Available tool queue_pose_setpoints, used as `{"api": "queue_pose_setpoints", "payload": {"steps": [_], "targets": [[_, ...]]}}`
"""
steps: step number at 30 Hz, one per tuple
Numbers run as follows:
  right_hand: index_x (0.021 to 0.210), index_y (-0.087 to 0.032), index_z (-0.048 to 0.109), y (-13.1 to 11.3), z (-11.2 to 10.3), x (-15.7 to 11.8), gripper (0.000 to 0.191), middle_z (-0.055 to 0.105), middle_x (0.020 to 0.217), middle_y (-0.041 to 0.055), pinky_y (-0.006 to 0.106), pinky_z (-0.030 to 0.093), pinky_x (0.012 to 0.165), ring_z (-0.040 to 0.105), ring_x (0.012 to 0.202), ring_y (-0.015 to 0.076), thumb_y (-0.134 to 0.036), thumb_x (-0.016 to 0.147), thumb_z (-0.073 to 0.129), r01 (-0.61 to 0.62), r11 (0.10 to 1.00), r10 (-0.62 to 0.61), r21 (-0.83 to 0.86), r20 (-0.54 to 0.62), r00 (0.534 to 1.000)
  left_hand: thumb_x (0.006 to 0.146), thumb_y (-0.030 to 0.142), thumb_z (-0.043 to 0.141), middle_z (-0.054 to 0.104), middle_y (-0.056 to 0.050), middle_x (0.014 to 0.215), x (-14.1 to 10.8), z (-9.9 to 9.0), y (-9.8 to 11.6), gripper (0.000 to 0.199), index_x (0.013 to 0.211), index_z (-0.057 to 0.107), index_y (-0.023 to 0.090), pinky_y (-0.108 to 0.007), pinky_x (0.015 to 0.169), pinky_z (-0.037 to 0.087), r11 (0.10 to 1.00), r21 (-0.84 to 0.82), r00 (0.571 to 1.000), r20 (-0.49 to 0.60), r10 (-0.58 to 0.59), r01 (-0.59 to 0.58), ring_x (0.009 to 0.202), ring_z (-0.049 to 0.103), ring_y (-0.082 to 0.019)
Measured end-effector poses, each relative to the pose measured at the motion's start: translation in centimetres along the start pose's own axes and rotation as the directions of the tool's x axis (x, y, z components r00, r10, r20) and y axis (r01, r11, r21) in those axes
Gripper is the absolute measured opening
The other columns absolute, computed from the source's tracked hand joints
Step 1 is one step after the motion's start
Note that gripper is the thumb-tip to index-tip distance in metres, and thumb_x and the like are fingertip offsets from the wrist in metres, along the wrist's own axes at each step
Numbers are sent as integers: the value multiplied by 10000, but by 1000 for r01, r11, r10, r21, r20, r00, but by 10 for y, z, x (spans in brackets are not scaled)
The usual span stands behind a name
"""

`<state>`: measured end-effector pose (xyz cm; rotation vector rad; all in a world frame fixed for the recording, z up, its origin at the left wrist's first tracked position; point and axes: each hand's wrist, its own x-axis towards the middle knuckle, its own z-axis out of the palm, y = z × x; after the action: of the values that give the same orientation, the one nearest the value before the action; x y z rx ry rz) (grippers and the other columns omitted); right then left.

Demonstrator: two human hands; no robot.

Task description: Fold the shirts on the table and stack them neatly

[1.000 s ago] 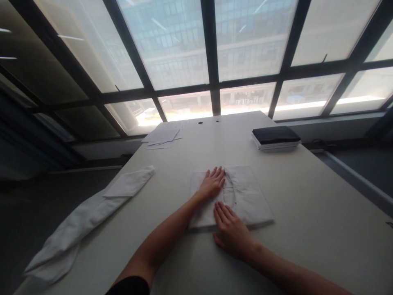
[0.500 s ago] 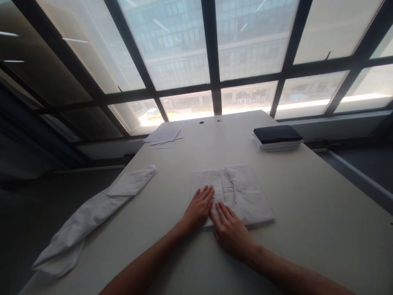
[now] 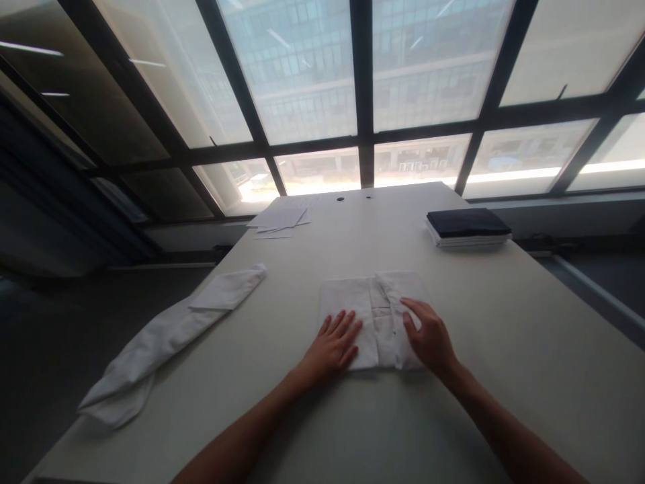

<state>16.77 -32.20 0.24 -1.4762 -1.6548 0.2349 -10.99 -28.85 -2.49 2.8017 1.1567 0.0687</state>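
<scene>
A folded white cloth garment lies flat on the table in front of me, with a gap between its two folded-in sides. My left hand rests palm down on its left front part, fingers spread. My right hand is over the right folded part, its fingers bent and the thumb apart from them. It covers the right edge of the garment, and I cannot tell whether it pinches any cloth.
On the white table, a long white cloth lies along the left edge. Loose papers are at the far left. A folded stack with a dark navy top sits at the far right. Windows rise beyond the table.
My right hand has moved right and forward, from the garment's front middle onto its right part. My left hand stays on the left part, fingers more spread. The view has shifted slightly.
</scene>
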Motion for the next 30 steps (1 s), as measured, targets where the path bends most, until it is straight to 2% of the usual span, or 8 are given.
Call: {"api": "queue_pose_setpoints", "payload": {"steps": [3, 6, 8, 14, 18, 23, 27, 30], "targets": [[1240, -102, 676, 48, -17, 19, 441, 692, 1237, 177, 458, 475, 1047, 643, 1139, 283, -296, 911, 457, -238, 967, 233, -90, -58, 971, 1039, 560, 295, 141, -67, 1679, 3, -6, 7, 644, 1611, 201, 279, -554, 1237, 105, 999, 2, 999, 31, 43, -43, 1552, 96, -284], [1262, -58, 662, 81, -28, 25, 484, 683, 1248, 217, 438, 480, 1024, 666, 1100, 294, -322, 896, 486, -411, 890, 425, -198, 31, 905, 1024, 591, 317, 134, -72, 1680, 3, -10, 17, 692, 1619, 143, 281, -566, 1233, 87, 993, 2, 991, 56, 119, -119, 1554, 87, -282], [1254, -68, 672, 92, -30, 25, 482, 695, 1230, 214, 407, 490, 1001, 679, 1079, 285, -343, 890, 514, -445, 865, 477, -230, 105, 872, 1021, 601, 316, 135, -75, 1679, 2, -12, 21, 713, 1622, 113, 275, -560, 1235, 85, 987, -13, 986, 61, 158, -157, 1554, 83, -278], [1198, -82, 707, 86, -28, 28, 462, 749, 1078, 180, 349, 516, 897, 709, 974, 265, -356, 850, 578, -498, 847, 526, -186, 149, 837, 1011, 614, 346, 184, -95, 1666, 8, -26, 26, 737, 1621, 154, 248, -526, 1240, 149, 979, -93, 980, 57, 188, -183, 1547, 125, -280], [1066, -79, 753, 83, -34, 32, 414, 768, 933, 154, 336, 530, 796, 720, 842, 254, -366, 811, 596, -592, 803, 592, -69, 210, 778, 1026, 581, 327, 222, -102, 1659, 41, -29, 38, 716, 1617, 175, 205, -501, 1242, 182, 980, -90, 984, -10, 176, -176, 1548, 137, -251], [815, -107, 758, 77, -44, 35, 344, 754, 784, 86, 301, 514, 675, 692, 764, 238, -413, 790, 603, -636, 763, 575, 118, 327, 750, 1028, 565, 347, 237, -88, 1657, 83, -17, 50, 667, 1599, 251, 234, -509, 1245, 155, 979, -73, 981, -56, 185, -189, 1548, 146, -248], [938, -109, 741, 68, -49, 35, 406, 749, 787, 69, 278, 516, 609, 682, 729, 213, -477, 788, 657, -710, 643, 534, 288, 496, 685, 1040, 562, 298, 231, -76, 1659, 88, -9, 48, 652, 1603, 236, 240, -491, 1250, 135, 977, -104, 982, -54, 183, -188, 1543, 174, -229], [1071, -117, 707, 65, -48, 33, 424, 769, 911, 101, 337, 569, 716, 712, 796, 233, -426, 780, 700, -753, 510, 412, 416, 651, 638, 1046, 556, 275, 243, -67, 1656, 85, -8, 47, 645, 1601, 243, 227, -482, 1252, 138, 974, -124, 981, -69, 182, -189, 1542, 183, -217]]}}
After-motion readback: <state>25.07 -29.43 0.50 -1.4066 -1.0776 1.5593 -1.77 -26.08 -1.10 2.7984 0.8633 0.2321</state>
